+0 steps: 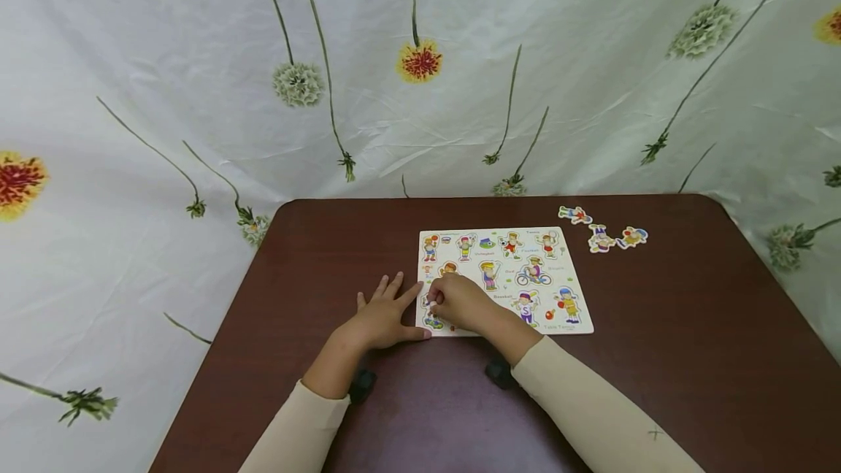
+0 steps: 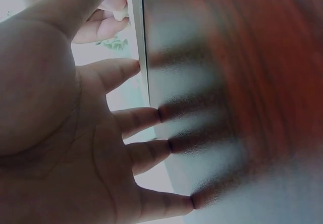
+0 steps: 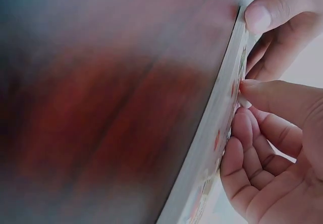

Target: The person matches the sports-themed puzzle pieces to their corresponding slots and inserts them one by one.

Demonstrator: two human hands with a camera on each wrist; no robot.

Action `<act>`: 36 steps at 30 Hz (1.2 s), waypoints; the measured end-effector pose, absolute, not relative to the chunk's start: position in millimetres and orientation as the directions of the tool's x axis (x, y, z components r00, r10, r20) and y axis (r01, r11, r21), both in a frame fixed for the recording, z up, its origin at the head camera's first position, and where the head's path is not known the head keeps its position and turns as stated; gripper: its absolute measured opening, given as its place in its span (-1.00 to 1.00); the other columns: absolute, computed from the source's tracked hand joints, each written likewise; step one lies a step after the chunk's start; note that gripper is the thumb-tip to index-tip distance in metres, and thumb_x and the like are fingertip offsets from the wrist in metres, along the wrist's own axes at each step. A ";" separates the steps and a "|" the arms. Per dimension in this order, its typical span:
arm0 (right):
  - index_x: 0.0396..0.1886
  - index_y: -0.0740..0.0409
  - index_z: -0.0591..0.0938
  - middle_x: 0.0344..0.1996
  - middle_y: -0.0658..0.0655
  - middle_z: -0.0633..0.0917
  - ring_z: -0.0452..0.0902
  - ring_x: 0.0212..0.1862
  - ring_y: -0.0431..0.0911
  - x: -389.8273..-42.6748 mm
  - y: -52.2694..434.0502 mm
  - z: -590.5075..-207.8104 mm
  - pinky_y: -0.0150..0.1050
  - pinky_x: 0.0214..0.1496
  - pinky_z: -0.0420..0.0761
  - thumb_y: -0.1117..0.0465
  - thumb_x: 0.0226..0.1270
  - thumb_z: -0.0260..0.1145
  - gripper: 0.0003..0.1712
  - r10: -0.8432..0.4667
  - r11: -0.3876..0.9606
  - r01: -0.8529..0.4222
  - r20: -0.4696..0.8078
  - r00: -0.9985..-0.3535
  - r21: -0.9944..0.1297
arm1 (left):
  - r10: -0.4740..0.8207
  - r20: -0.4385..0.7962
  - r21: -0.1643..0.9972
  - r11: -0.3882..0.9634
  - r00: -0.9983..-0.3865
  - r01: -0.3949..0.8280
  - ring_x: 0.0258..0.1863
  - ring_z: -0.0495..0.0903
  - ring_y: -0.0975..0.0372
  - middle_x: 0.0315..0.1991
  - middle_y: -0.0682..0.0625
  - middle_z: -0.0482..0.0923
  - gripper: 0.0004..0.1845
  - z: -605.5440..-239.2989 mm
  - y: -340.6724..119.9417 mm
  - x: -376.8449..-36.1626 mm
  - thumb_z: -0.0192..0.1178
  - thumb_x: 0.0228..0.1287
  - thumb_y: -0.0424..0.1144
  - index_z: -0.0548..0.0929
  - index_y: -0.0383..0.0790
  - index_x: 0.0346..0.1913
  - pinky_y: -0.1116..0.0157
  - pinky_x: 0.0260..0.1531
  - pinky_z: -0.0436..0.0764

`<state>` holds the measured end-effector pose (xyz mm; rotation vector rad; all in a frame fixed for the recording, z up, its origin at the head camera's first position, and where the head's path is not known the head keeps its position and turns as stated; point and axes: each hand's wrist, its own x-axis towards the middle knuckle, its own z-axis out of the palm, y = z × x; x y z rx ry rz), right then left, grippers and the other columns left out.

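Observation:
A white puzzle board point(image 1: 460, 328) with printed sports figures lies flat on the table. My left hand point(image 1: 381, 320) is spread at its left side, thumb on the near left corner and index fingertip at the left edge; the left wrist view shows the other fingertips touching the tabletop. Over the lower left of the board, my right hand point(image 1: 463, 303) has its fingers curled. It pinches a small, pale puzzle piece point(image 3: 244, 102) between thumb and index finger, close against the board. Most of that piece is hidden by the fingers. A colourful figure point(image 1: 432, 322) shows just below them.
Several loose figure pieces point(image 1: 601, 239) lie on the brown table point(image 1: 690, 312) beyond the board's far right corner. A white cloth with flower prints point(image 1: 460, 144) hangs behind the table. Dark wrist straps point(image 1: 501, 374) sit under both forearms.

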<state>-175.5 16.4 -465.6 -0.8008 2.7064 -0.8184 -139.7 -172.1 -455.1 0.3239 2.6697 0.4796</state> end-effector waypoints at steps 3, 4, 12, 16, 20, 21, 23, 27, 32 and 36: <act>-0.32 0.14 0.70 -0.44 0.01 0.65 0.48 -0.35 -0.20 -175.3 17.0 -465.2 -0.30 -0.22 0.50 0.31 0.20 0.47 -0.91 -0.552 0.692 -0.434 -0.035 -0.833 -0.577 | 0.288 -0.355 0.370 0.917 -0.889 0.150 0.65 -0.25 -0.16 0.67 -0.19 -0.19 -0.02 -456.8 -172.2 -140.4 0.33 0.22 0.28 0.11 0.18 0.62 -0.50 0.39 -0.18; -0.31 0.15 0.70 -0.44 0.02 0.65 0.49 -0.35 -0.19 -174.9 17.3 -464.7 -0.30 -0.21 0.50 0.32 0.20 0.47 -0.91 -0.551 0.690 -0.432 -0.034 -0.833 -0.581 | 0.288 -0.355 0.368 0.918 -0.889 0.150 0.65 -0.24 -0.16 0.67 -0.19 -0.19 -0.02 -456.8 -172.2 -140.3 0.33 0.22 0.28 0.12 0.18 0.62 -0.50 0.38 -0.18; -0.24 0.17 0.71 -0.36 0.03 0.66 0.51 -0.30 -0.20 -170.8 21.2 -463.2 -0.33 -0.17 0.52 0.30 0.21 0.48 -0.86 -0.542 0.657 -0.390 -0.045 -0.839 -0.645 | 0.287 -0.355 0.362 0.920 -0.889 0.152 0.65 -0.22 -0.17 0.66 -0.20 -0.17 -0.03 -455.1 -171.2 -140.0 0.32 0.22 0.30 0.13 0.18 0.61 -0.51 0.38 -0.15; -0.17 0.17 0.71 -0.33 0.03 0.66 0.53 -0.28 -0.23 -169.2 25.6 -462.4 -0.35 -0.16 0.54 0.28 0.25 0.45 -0.83 -0.513 0.620 -0.346 -0.030 -0.858 -0.704 | 0.286 -0.354 0.361 0.920 -0.890 0.152 0.65 -0.21 -0.17 0.66 -0.20 -0.16 -0.03 -455.9 -171.0 -140.2 0.32 0.21 0.30 0.14 0.17 0.61 -0.51 0.38 -0.14; -0.09 0.16 0.71 -0.29 0.00 0.67 0.55 -0.24 -0.22 -169.4 31.7 -458.9 -0.32 -0.12 0.57 0.25 0.32 0.40 -0.81 -0.466 0.579 -0.322 0.020 -0.885 -0.749 | 0.283 -0.354 0.363 0.920 -0.891 0.148 0.65 -0.21 -0.17 0.66 -0.20 -0.17 -0.02 -456.3 -170.7 -140.5 0.33 0.21 0.29 0.14 0.17 0.61 -0.50 0.38 -0.14; -0.07 0.16 0.71 -0.28 0.01 0.67 0.56 -0.22 -0.21 -169.8 33.6 -457.5 -0.30 -0.10 0.58 0.24 0.34 0.39 -0.80 -0.452 0.568 -0.320 0.037 -0.891 -0.758 | 0.282 -0.355 0.362 0.921 -0.891 0.147 0.65 -0.22 -0.17 0.66 -0.20 -0.17 -0.02 -456.6 -170.7 -140.6 0.33 0.20 0.29 0.13 0.18 0.61 -0.50 0.38 -0.15; -0.03 0.17 0.71 -0.24 0.02 0.68 0.58 -0.19 -0.18 -170.7 38.0 -454.7 -0.26 -0.07 0.60 0.22 0.37 0.38 -0.77 -0.419 0.548 -0.311 0.067 -0.906 -0.777 | 0.280 -0.358 0.358 0.922 -0.891 0.146 0.65 -0.22 -0.17 0.66 -0.20 -0.17 -0.02 -457.4 -170.6 -140.5 0.33 0.21 0.29 0.12 0.17 0.62 -0.50 0.39 -0.15; 0.04 0.18 0.70 -0.17 0.05 0.70 0.61 -0.12 -0.12 -172.6 49.5 -447.7 -0.19 0.01 0.61 0.16 0.41 0.37 -0.71 -0.336 0.487 -0.256 0.092 -0.937 -0.835 | 0.278 -0.358 0.353 0.924 -0.891 0.146 0.65 -0.21 -0.17 0.66 -0.20 -0.17 -0.01 -457.7 -170.5 -140.5 0.33 0.21 0.28 0.12 0.16 0.62 -0.49 0.39 -0.14; 0.10 0.15 0.68 -0.12 0.09 0.71 0.62 -0.07 -0.08 -176.4 65.3 -442.8 -0.19 0.06 0.60 0.13 0.43 0.36 -0.67 -0.253 0.404 -0.203 0.104 -0.962 -0.892 | 0.275 -0.359 0.359 0.923 -0.892 0.140 0.65 -0.22 -0.15 0.67 -0.19 -0.17 -0.01 -456.2 -170.0 -140.3 0.33 0.20 0.30 0.12 0.19 0.61 -0.49 0.40 -0.16; 0.11 0.12 0.68 -0.09 0.11 0.70 0.62 -0.04 -0.06 -180.3 77.4 -440.4 -0.18 0.06 0.61 0.10 0.45 0.34 -0.68 -0.204 0.390 -0.169 0.094 -0.974 -0.905 | 0.276 -0.358 0.361 0.922 -0.892 0.140 0.65 -0.22 -0.15 0.67 -0.18 -0.17 -0.01 -456.2 -170.0 -140.1 0.33 0.20 0.30 0.12 0.19 0.62 -0.49 0.40 -0.16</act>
